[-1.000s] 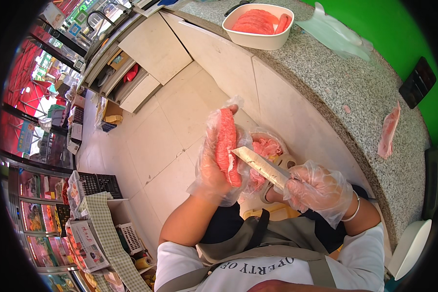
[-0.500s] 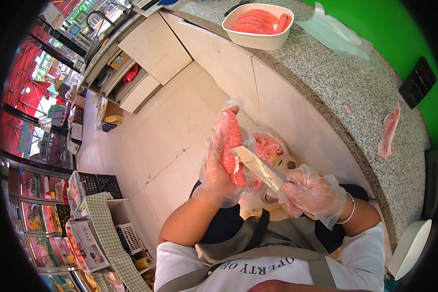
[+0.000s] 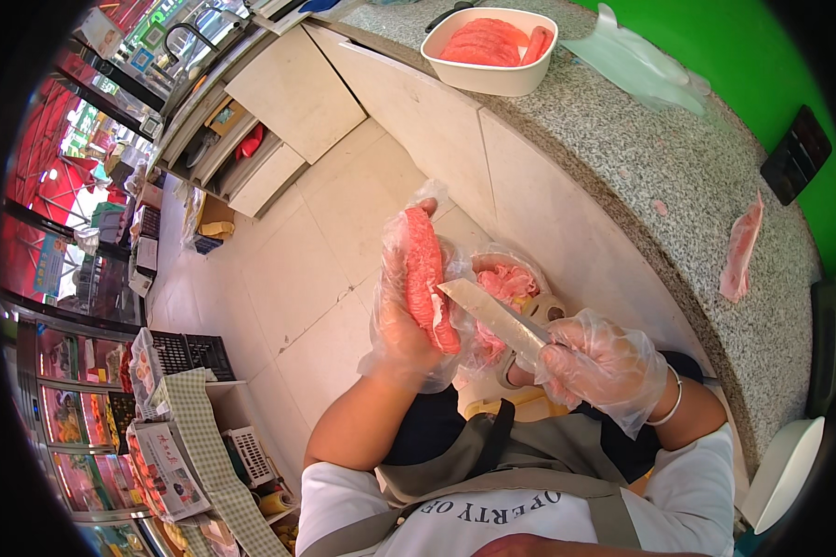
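My left hand [image 3: 409, 325], in a clear plastic glove, holds a peeled red pomelo segment [image 3: 425, 269] upright in front of me. A strip of pale membrane clings to its lower right edge. My right hand [image 3: 604, 367], gloved too, is closed around the handle end of a knife [image 3: 497, 317] with a broad, flat blade. The blade points up and left, its tip just right of the segment, apparently apart from it. Below the blade, a lined bin [image 3: 541, 278] holds pink and whitish peel scraps [image 3: 503, 283].
A white bowl [image 3: 489, 79] of peeled red segments stands on the speckled counter [image 3: 613, 139]. Along that counter lie pale green plastic gloves [image 3: 636, 60], a membrane-covered piece [image 3: 741, 249] and a phone [image 3: 796, 156]. A white container [image 3: 782, 475] is at lower right, a crate [image 3: 190, 355] at left.
My left hand has shifted slightly left and turned the segment more upright. The knife tip, earlier against the segment, now sits a little away from it. My right hand barely moved.
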Motion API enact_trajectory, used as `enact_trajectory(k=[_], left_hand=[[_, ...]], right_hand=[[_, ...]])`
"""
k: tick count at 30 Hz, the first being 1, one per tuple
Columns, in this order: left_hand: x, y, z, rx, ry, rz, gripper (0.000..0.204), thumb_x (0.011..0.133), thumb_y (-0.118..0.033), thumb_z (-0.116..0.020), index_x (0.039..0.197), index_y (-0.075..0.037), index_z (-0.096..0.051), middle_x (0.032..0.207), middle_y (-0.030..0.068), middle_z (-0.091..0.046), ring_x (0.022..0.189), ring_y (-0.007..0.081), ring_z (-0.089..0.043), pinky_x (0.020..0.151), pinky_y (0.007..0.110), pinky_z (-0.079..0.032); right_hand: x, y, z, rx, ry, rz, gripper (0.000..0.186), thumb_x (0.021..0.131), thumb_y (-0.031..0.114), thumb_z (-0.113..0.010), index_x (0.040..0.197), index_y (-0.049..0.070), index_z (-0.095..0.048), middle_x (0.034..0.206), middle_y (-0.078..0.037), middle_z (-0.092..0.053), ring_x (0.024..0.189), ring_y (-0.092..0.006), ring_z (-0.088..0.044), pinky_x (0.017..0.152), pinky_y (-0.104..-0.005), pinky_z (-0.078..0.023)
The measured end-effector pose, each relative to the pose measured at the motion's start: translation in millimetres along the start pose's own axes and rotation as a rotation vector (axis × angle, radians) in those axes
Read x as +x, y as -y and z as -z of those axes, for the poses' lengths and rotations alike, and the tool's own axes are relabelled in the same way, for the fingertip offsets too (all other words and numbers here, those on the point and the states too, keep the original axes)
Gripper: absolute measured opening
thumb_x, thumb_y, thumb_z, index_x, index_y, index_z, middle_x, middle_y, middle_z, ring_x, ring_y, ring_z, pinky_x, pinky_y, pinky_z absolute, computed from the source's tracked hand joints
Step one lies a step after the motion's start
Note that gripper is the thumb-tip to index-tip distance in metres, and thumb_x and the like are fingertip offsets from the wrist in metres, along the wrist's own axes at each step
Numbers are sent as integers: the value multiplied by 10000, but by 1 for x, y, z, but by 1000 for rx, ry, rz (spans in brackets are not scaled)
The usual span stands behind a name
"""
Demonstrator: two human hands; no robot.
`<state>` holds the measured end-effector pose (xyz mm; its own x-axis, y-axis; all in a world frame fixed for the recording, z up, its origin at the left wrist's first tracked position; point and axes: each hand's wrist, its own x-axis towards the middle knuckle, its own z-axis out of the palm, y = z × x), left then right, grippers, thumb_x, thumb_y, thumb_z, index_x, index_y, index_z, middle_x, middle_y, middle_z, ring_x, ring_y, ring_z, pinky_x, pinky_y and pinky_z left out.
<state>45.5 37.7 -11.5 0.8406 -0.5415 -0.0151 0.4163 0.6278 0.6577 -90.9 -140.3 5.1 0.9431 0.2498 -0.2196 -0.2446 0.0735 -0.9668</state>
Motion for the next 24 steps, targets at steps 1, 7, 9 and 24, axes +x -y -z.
enact_trajectory(k=[1, 7, 9, 24], left_hand=[[0, -1, 1, 10, 6, -1, 645, 938, -524, -430, 1413, -102, -314, 788, 12, -551, 488, 152, -525, 578, 426, -556], [1, 0, 4, 0, 6, -18, 635, 942, -509, -438, 1407, -94, -317, 789, 19, -562, 472, 153, -522, 556, 412, -552], [1, 0, 3, -27, 15, -7, 633, 943, -501, -445, 1407, -92, -311, 789, 26, -563, 454, 154, -514, 537, 390, -546], [-1, 1, -14, -33, -7, 4, 611, 952, -503, -425, 1392, -92, -319, 757, 52, -547, 411, 144, -475, 439, 325, -493]], right_hand=[[0, 0, 0, -2, 3, -3, 205, 971, 132, -468, 832, 7, -553, 613, -18, -550, 543, -94, -528, 504, -262, -419], [1, 4, -1, 25, 13, -37, 222, 975, 145, -467, 808, 18, -539, 605, 0, -535, 539, -75, -509, 494, -250, -410], [1, 3, -1, 42, 12, -37, 233, 978, 150, -464, 795, 24, -532, 604, 2, -532, 537, -68, -502, 490, -243, -405], [2, 0, -5, 215, 57, -37, 214, 996, 178, -456, 844, 45, -529, 638, 14, -522, 552, -56, -484, 485, -221, -389]])
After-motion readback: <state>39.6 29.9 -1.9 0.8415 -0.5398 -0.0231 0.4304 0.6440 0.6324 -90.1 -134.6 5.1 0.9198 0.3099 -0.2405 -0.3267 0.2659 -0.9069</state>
